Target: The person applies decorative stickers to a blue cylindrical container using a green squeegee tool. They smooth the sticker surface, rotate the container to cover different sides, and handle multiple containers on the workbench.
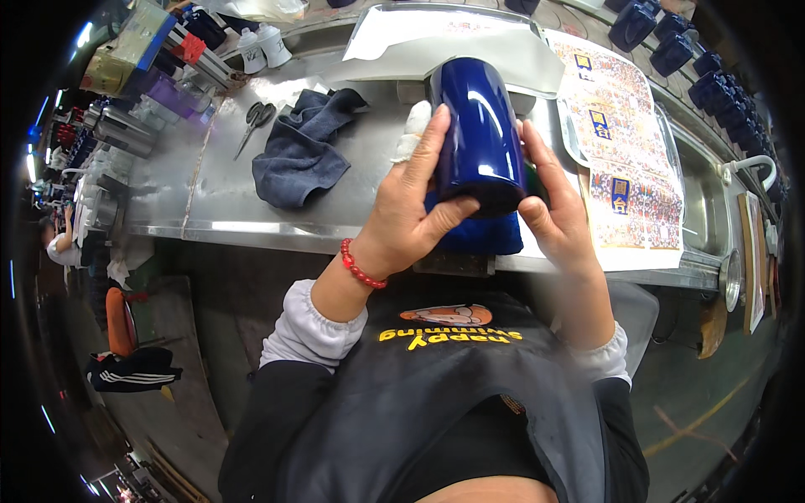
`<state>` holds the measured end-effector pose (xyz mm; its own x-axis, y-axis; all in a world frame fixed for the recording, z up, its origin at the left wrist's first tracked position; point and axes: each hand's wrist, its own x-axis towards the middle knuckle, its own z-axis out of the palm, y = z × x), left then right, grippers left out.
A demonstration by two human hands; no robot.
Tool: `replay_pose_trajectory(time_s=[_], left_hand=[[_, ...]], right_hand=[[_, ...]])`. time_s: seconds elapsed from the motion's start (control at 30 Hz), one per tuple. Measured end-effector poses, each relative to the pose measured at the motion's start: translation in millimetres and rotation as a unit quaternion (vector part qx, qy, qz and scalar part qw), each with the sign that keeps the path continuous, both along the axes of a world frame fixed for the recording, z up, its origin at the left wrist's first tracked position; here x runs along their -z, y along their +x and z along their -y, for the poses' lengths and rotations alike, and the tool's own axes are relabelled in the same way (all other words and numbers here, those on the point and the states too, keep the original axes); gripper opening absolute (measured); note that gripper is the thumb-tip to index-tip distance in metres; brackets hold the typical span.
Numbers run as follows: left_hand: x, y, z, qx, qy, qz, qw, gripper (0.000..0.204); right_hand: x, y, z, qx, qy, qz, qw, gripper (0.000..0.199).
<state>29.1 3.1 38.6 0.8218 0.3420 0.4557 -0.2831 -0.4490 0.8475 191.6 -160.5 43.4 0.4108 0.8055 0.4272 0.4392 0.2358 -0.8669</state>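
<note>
Scissors (254,126) lie on the steel bench (220,180), bare metal stretching from them to the front edge; just right, a crumpled dark cloth (302,151) nears that edge. Open steel separates it from the left hand (407,205), which grips the left side of a blue jar (478,126), held tilted near the front edge. The right hand (560,214) steadies its right side with its fingertips. Printed sheets (631,163) fill the space before the sink (703,197)
</note>
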Motion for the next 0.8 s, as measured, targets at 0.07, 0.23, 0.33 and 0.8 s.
replay_pose_trajectory(time_s=[0.07, 0.23, 0.33, 0.8], left_hand=[[-5, -1, -1, -0.016, -0.005, 0.005, 1.0, 0.087], [-15, -3, -2, -0.047, 0.024, 0.001, 0.999, 0.083], [-16, -8, -5, -0.053, 0.052, -0.045, 0.996, 0.082], [45, -2, -14, -0.069, 0.191, 0.024, 0.979, 0.078]], right_hand=[[-2, 1, 1, -0.015, -0.029, 0.078, 0.996, 0.083], [2, -1, 1, 0.001, -0.026, 0.127, 0.991, 0.08], [5, -4, 4, 0.015, -0.034, 0.144, 0.989, 0.08], [-8, 264, 11, 0.107, -0.239, 0.351, 0.899, 0.044]])
